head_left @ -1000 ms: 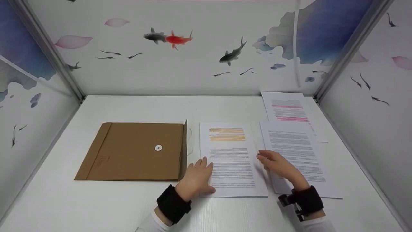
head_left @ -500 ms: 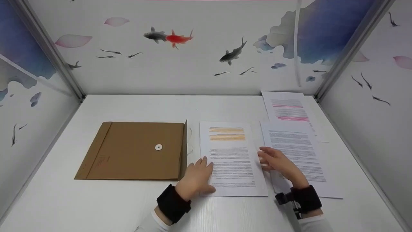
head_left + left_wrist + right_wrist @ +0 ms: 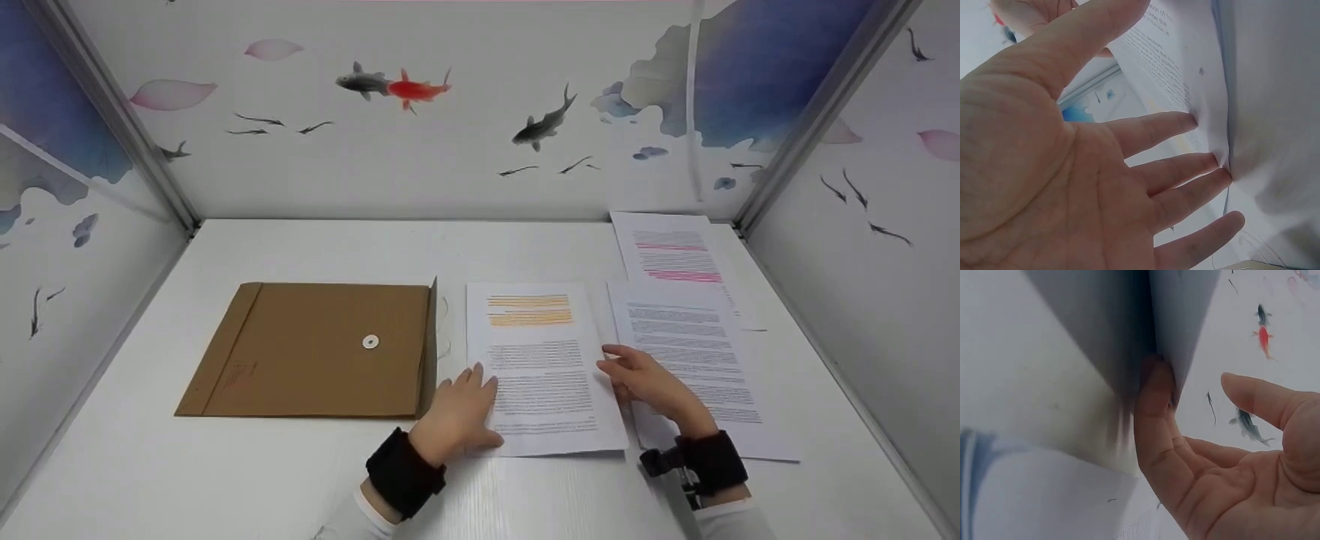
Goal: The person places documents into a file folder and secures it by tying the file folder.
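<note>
Two hands work the orange-highlighted sheet (image 3: 541, 367), which lies on the white counter (image 3: 300, 480) just right of the brown string-tie envelope (image 3: 315, 350). Left hand (image 3: 459, 412) rests straight, released fingers (image 3: 1185, 121) on its left edge; right hand (image 3: 646, 381) slips relaxed fingers (image 3: 1154, 391) under its right edge, grasping nothing. A plain-text sheet (image 3: 694, 360) overlaps beside it.

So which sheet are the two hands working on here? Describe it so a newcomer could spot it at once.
Start at the brown envelope lying on the left of the white table. Just right of its open edge lies the sheet with orange lines, with the left hand at its left edge and the right hand at its right. Its neighbours carry pink highlighting or none; only this one has orange.
</note>
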`<state>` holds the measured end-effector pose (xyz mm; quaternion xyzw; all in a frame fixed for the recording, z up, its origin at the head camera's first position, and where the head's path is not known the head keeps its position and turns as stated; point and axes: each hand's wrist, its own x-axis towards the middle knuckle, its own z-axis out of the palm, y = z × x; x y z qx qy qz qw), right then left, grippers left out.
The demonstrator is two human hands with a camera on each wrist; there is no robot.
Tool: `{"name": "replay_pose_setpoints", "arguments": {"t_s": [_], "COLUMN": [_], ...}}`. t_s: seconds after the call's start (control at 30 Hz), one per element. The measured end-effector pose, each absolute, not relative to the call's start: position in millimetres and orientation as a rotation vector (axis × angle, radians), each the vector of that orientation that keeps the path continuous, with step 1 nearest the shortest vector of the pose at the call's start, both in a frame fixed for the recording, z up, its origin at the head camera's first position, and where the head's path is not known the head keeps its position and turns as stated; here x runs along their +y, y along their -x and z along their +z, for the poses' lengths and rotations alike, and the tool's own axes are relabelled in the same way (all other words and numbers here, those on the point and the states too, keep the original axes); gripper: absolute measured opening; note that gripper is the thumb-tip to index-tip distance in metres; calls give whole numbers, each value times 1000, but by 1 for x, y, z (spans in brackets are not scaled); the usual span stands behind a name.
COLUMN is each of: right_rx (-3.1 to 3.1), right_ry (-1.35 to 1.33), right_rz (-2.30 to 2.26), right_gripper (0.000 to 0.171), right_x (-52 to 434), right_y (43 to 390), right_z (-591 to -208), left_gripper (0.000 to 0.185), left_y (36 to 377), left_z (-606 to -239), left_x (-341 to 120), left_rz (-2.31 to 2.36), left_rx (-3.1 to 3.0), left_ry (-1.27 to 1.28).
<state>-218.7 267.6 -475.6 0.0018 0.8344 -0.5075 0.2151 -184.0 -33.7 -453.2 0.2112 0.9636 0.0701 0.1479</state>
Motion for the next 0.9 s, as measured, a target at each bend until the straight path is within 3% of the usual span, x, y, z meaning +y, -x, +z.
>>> {"name": "replay_pose_setpoints", "arguments": {"t_s": [0.33, 0.9], "right_rx": [2254, 2284], "right_ry": [125, 202], "right_rz": [-1476, -1555], "right_gripper": [59, 56], "right_x": [268, 264], "right_y": [218, 213], "right_z": [-467, -453], "left_gripper": [85, 73], "left_y": [183, 186], "left_z": [-452, -449], "left_x": [-34, -40], "left_rz": [157, 244], "left_rx": [2780, 2735], "left_ry": [-631, -657]}}
